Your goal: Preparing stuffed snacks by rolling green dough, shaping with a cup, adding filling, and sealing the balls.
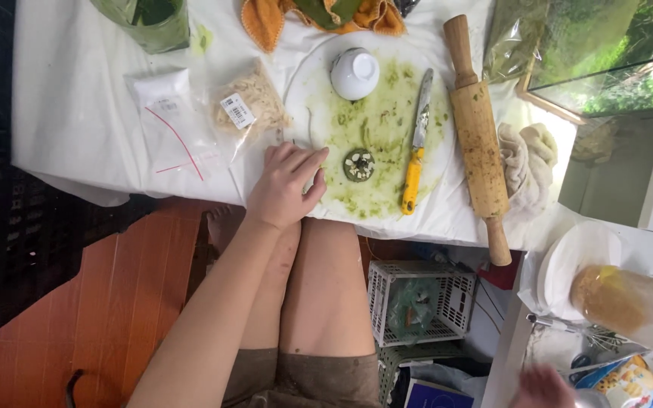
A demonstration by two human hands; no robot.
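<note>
My left hand (287, 183) rests flat on the near left rim of a round white board (304, 83) smeared with green paste, fingers together, holding nothing. Just to its right lies a small dark green disc with pale bits on top (358, 165). A yellow-handled knife (416, 151) lies on the board, blade pointing away. An upturned white bowl (355, 72) sits at the board's far side. My right hand (542, 388) shows blurred at the bottom right edge, near a colourful packet (629, 384); what it holds is unclear.
A wooden rolling pin (479, 136) lies right of the board beside a crumpled cloth (529, 159). Plastic bags of white powder (169, 113) and pale flakes (255, 102) lie to the left. An orange cloth (266, 23), glass terrarium (606, 45), white crate (417, 302), plate (568, 261) and jar (629, 302) stand around.
</note>
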